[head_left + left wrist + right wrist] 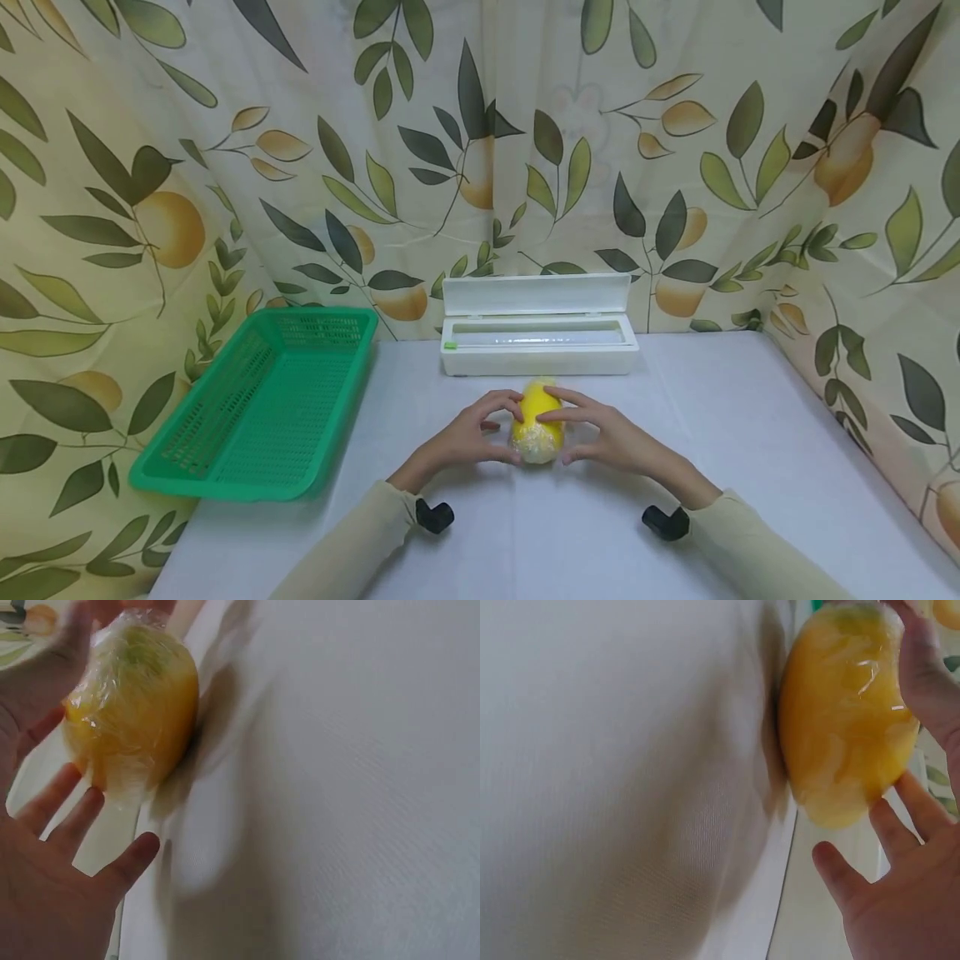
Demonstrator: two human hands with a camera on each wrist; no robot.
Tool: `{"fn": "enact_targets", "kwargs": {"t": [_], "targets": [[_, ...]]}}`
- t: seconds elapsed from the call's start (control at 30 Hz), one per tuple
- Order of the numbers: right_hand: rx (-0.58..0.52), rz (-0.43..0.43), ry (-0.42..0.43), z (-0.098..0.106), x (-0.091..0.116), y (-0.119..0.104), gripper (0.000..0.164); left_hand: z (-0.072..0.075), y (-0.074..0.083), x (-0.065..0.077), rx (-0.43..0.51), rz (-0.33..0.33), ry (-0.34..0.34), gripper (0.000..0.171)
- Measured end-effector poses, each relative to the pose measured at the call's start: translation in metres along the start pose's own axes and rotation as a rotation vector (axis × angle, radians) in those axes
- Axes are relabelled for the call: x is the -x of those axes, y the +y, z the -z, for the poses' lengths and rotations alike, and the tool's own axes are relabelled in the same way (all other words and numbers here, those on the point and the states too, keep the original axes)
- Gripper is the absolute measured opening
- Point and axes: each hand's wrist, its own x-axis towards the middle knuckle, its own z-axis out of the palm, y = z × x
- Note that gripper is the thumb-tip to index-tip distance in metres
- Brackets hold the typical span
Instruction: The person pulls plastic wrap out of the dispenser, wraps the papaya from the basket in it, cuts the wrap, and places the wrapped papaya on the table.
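A yellow mango (540, 407), greenish at one end and wrapped in clear, crinkled plastic film, sits on the white table between both hands. From the left side, my left hand (467, 433) holds it with curved fingers, the fingertips on its upper side and the thumb near its lower end. Opposite, my right hand (611, 429) holds it with fingers on its top and side. Both wrist views show the wrapped mango (139, 705) (847, 712) between thumb and fingers, with the little fingers spread away from it.
Just behind the mango stands a white cling film dispenser (540, 362), its lid raised, with a small green piece (450, 345) at its left. A green plastic basket (300, 400) stands at the table's left side. A patterned curtain (525, 167) hangs behind and at both sides.
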Motion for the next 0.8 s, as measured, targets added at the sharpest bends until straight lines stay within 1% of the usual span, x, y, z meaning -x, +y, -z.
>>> {"fn": "enact_targets", "kwargs": {"t": [0.07, 0.1, 0.27, 0.37, 0.53, 0.67, 0.8], "targets": [[-0.001, 0.026, -0.005, 0.001, 0.000, 0.002, 0.065, 0.003, -0.001, 0.001, 0.015, -0.016, -0.014, 0.050], [0.002, 0.040, 0.001, 0.001, -0.001, 0.002, 0.065, 0.003, -0.002, 0.001, 0.018, -0.023, -0.011, 0.049], [-0.015, 0.075, 0.059, -0.003, -0.006, 0.002, 0.055, 0.000, -0.006, -0.003, 0.042, -0.046, 0.052, 0.036], [-0.032, 0.064, 0.090, -0.005, -0.008, 0.001, 0.048, -0.003, -0.008, -0.006, 0.063, -0.049, 0.087, 0.032], [-0.059, 0.036, 0.112, -0.007, -0.009, 0.001, 0.042, -0.006, -0.008, -0.008, 0.082, -0.050, 0.108, 0.031], [-0.067, 0.004, 0.114, -0.007, -0.010, 0.005, 0.039, -0.006, -0.008, -0.007, 0.084, -0.048, 0.102, 0.030], [-0.101, -0.021, 0.116, -0.009, -0.009, 0.011, 0.036, -0.007, -0.008, -0.008, 0.094, -0.048, 0.085, 0.029]]}}
